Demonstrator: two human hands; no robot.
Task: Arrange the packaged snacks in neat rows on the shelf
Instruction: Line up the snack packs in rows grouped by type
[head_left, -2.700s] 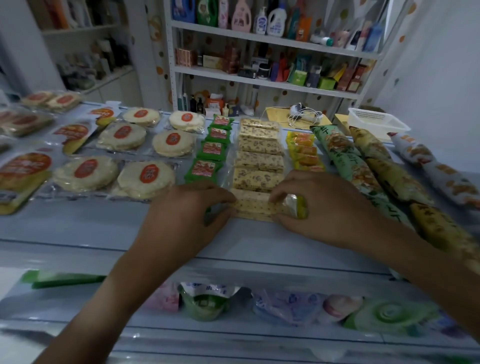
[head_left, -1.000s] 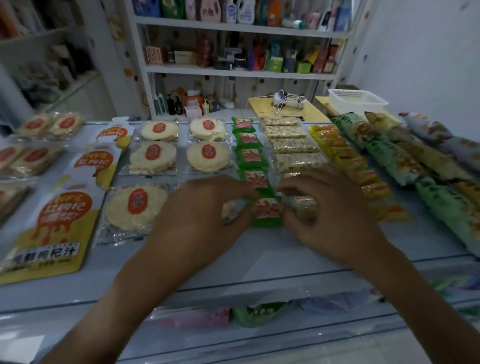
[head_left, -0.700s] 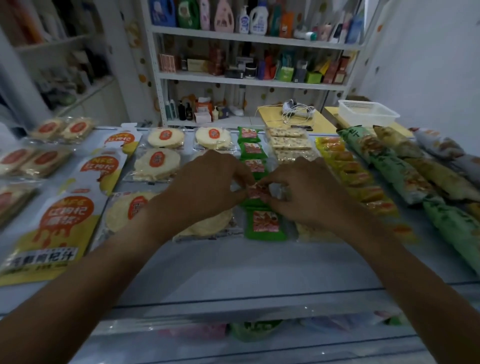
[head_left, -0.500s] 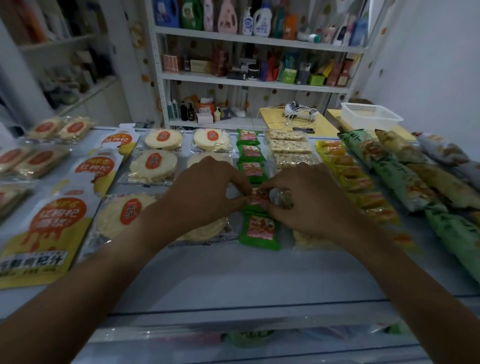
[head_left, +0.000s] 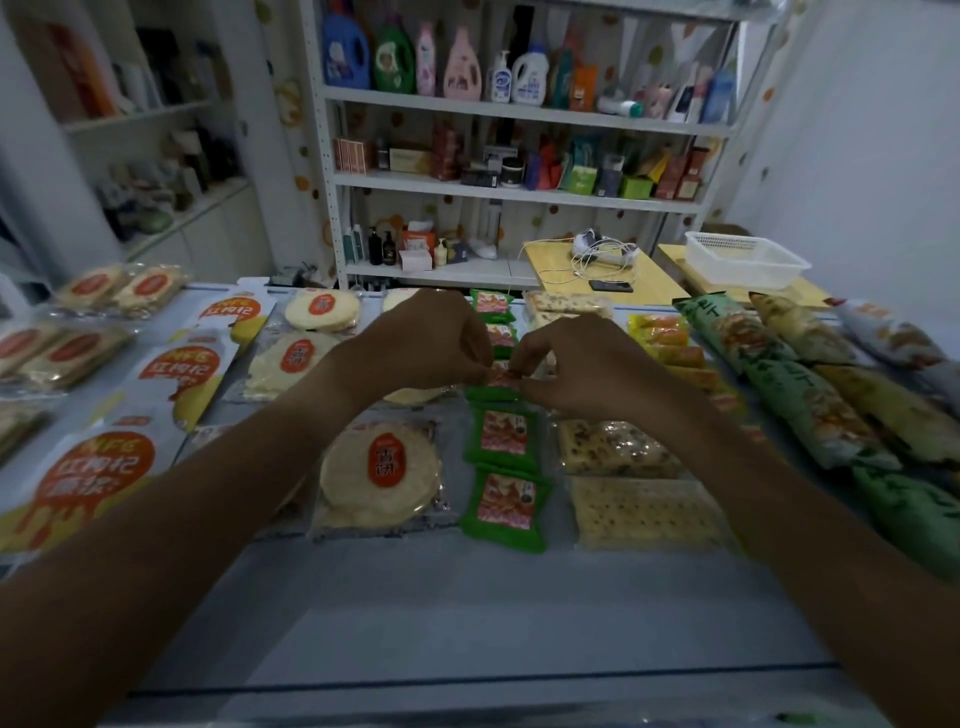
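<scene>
A column of small green snack packets runs up the middle of the pale shelf top (head_left: 467, 613). My left hand (head_left: 421, 338) and my right hand (head_left: 582, 364) meet over the column's middle. Both pinch the edges of one green packet (head_left: 500, 382), which is mostly hidden by my fingers. Two more green packets (head_left: 503, 434) (head_left: 506, 506) lie nearer to me in the same line, and others (head_left: 491, 304) continue behind my hands. Round flat cakes in clear wrap (head_left: 379, 473) lie to the left, and cracker packs (head_left: 639, 512) to the right.
Orange and yellow pouches (head_left: 88, 478) lie at the far left. Yellow packets (head_left: 660, 332) and long green and tan bags (head_left: 810, 400) fill the right side. A white basket (head_left: 743, 257) and a shelf of bottles (head_left: 514, 111) stand behind.
My hands have moved from the front of the cracker column to the green column, and then farther back along it. Two green packets now lie uncovered in front of them.
</scene>
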